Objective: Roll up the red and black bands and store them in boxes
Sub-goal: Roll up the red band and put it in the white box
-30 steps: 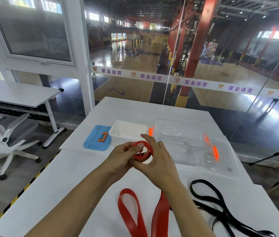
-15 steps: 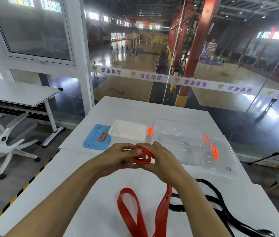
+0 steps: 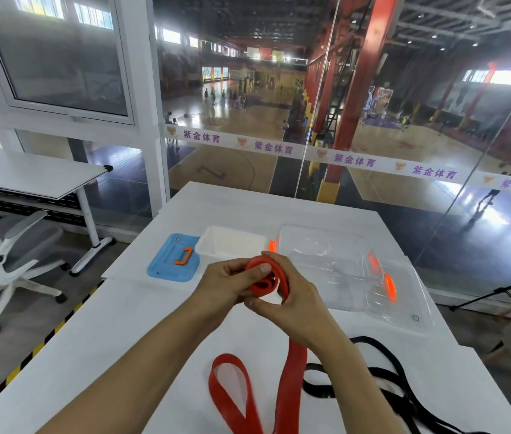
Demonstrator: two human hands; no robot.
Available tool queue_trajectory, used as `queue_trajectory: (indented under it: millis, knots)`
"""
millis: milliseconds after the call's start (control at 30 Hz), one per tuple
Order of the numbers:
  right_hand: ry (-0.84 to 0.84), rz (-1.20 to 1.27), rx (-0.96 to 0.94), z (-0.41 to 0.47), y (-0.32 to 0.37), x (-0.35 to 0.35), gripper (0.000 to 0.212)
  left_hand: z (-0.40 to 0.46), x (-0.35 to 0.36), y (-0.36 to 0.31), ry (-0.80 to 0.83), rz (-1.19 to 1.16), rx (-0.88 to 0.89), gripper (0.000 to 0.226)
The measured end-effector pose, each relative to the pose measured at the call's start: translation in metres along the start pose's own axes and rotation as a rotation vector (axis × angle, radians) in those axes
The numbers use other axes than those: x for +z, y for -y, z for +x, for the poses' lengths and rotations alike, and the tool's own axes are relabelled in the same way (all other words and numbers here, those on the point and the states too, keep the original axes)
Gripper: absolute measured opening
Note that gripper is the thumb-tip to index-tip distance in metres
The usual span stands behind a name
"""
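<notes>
Two hands on one flat red rubber band [image 3: 263,278]: left hand [image 3: 227,285] pinching the coil, right hand [image 3: 291,303] curled round it; loose tail trailing back over white tabletop [image 3: 141,333].

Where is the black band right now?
The black band lies loose on the white table, at the lower right of the head view, beside the red band.

Red band [image 3: 265,278] coil bigger, tilted up
</notes>
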State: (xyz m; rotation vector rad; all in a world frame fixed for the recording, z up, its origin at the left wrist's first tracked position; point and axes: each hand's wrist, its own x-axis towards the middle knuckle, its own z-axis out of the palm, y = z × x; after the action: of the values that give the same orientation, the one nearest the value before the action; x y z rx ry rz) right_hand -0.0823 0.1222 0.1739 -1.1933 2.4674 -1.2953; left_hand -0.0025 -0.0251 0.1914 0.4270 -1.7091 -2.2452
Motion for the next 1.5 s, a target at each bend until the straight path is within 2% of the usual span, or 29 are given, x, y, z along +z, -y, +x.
queue_trajectory:
  millis: [100,167,233,367,533,667,767,833,933,1133,1200,1300,1433,1500]
  knots:
    - [-0.128,0.109,0.014,-0.006,0.001,0.021,0.086,0.002,0.009,0.001,-0.112,-0.155,0.021,0.044]
    - [-0.227,0.166,0.037,-0.009,0.002,0.033,0.088,0.0,0.015,0.002,-0.135,-0.204,0.027,0.039]
    - [-0.291,0.177,0.056,-0.011,0.005,0.038,0.083,-0.002,0.02,0.004,-0.147,-0.238,0.015,0.032]
    - [-0.344,0.109,0.078,-0.013,0.006,0.038,0.064,-0.009,0.022,0.007,-0.12,-0.206,-0.009,0.033]
    - [-0.226,-0.002,0.073,-0.011,0.001,0.023,0.056,-0.012,0.011,0.009,-0.046,-0.139,-0.057,0.037]
    - [-0.059,-0.098,0.012,-0.006,-0.006,0.002,0.064,-0.013,-0.008,-0.004,0.119,-0.073,-0.124,0.041]
    - [0.051,-0.18,-0.042,-0.002,-0.006,-0.008,0.073,-0.007,-0.021,-0.018,0.25,0.206,-0.141,0.044]
    - [0.076,-0.2,-0.075,-0.001,-0.002,-0.01,0.075,-0.004,-0.022,-0.025,0.279,0.399,-0.126,0.043]
    - [0.052,-0.17,-0.091,-0.001,0.002,-0.013,0.075,-0.004,-0.019,-0.028,0.215,0.457,-0.101,0.041]
    - [0.024,-0.083,-0.067,0.003,0.006,-0.022,0.065,-0.006,-0.01,-0.015,0.072,0.261,-0.014,0.038]
    - [0.019,-0.035,-0.039,0.002,0.004,-0.024,0.069,-0.006,-0.005,-0.013,0.019,0.198,0.026,0.034]
    - [-0.007,0.025,0.008,-0.001,0.003,-0.019,0.075,-0.005,0.002,-0.012,-0.068,0.062,0.048,0.043]
    - [-0.153,0.059,-0.003,-0.01,0.012,0.007,0.089,-0.005,0.015,-0.006,-0.163,-0.074,0.069,0.046]
    - [-0.239,0.067,0.028,-0.012,0.016,0.019,0.087,-0.007,0.022,-0.001,-0.185,-0.112,0.081,0.045]
